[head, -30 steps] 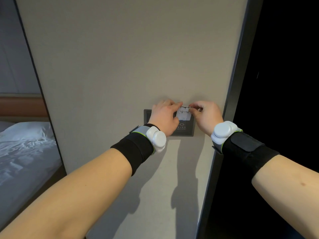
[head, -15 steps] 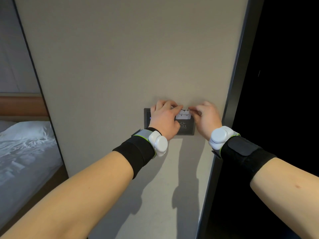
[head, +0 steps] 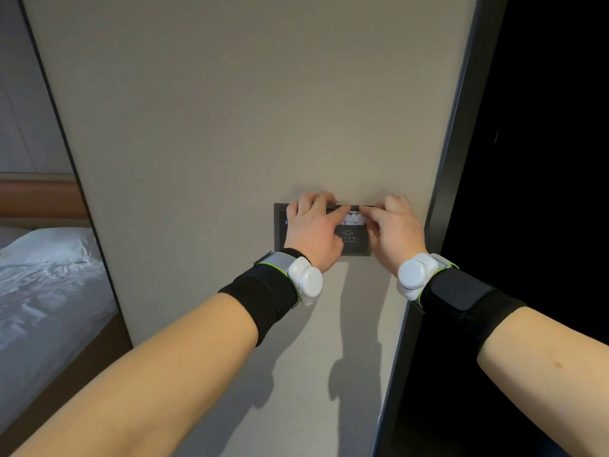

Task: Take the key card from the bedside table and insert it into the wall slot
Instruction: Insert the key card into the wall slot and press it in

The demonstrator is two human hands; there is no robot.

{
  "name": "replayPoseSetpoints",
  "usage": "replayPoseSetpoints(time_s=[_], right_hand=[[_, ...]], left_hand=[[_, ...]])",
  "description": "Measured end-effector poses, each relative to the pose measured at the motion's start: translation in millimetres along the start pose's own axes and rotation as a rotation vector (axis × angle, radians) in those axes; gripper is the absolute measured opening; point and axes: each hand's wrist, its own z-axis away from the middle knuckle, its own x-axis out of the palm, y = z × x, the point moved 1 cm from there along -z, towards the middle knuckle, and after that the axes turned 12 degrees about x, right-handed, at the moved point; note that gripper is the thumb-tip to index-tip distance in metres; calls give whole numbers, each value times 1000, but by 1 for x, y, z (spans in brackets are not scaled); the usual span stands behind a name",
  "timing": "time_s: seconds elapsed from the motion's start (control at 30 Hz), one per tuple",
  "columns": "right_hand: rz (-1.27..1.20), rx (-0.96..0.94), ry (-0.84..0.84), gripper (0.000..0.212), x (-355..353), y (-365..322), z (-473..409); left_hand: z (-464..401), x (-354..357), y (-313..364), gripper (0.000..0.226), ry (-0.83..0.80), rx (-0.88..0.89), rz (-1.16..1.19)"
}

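At the far left a bed with white sheets is seen, well apart from the work. On the beige wall a dark wall slot panel is mounted, and both hands are laid on its upper part. The left hand is placed over the left half of the panel, and its grip is closed on the left edge of the key card with thumb and forefinger. Only a narrow white strip of the card is visible, just under the top edge of the panel, so it is judged that the card is already mostly inside the slot. The right hand is pinched together on the right edge of the card.

Some risks are judged from here. If one side is pushed harder than the other, the card can be tilted and jammed in the slot. If the pressure is stopped too early, the card may not be seated fully and no contact is made. The exact depth cannot be told, because the fingers cover the slot mouth
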Motion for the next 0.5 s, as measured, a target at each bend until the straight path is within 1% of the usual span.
replayPoseSetpoints(time_s=[0.17, 0.37, 0.5], right_hand=[[25, 29, -32, 34, -2, 0, 5], [11, 100, -92, 37, -2, -2, 4], [-21, 143, -69, 43, -7, -4, 4]], left_hand=[[0, -1, 2, 58, 15, -1, -17], [0, -4, 3, 58, -21, -16, -9], [0, -12, 4, 63, 5, -19, 25]])
